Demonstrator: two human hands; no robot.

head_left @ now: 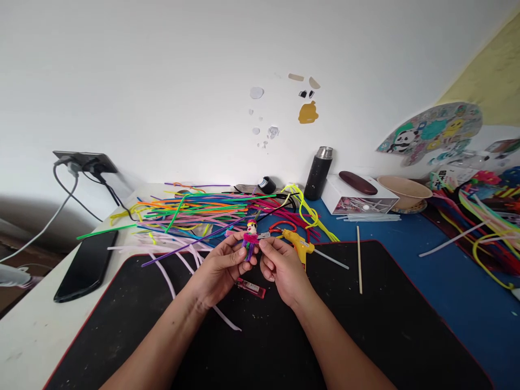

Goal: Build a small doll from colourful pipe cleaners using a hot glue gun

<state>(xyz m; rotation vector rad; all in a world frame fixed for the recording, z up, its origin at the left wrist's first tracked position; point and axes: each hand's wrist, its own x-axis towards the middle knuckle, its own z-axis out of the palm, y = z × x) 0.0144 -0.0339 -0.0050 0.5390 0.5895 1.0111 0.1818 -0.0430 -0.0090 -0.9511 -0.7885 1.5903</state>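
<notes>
A small pipe-cleaner doll (251,237) with a pale head, a pink collar and purple and green strands is upright above the black mat (268,346). My left hand (221,266) pinches its lower part between thumb and fingers. Just right of the doll, my right hand (282,266) has thumb and fingertips pressed together, close to a small silvery piece (264,235); whether they grip it is too small to tell. Behind the right hand lies a yellow glue gun (300,246) with a glue stick in it. A red packet (252,288) lies on the mat below the hands.
Many colored pipe cleaners (203,208) lie behind the mat, some pale ones over its left part. A phone (87,265) is at left. A wooden stick (359,260), black bottle (319,173), white box (357,200), and bowl (404,189) are at right.
</notes>
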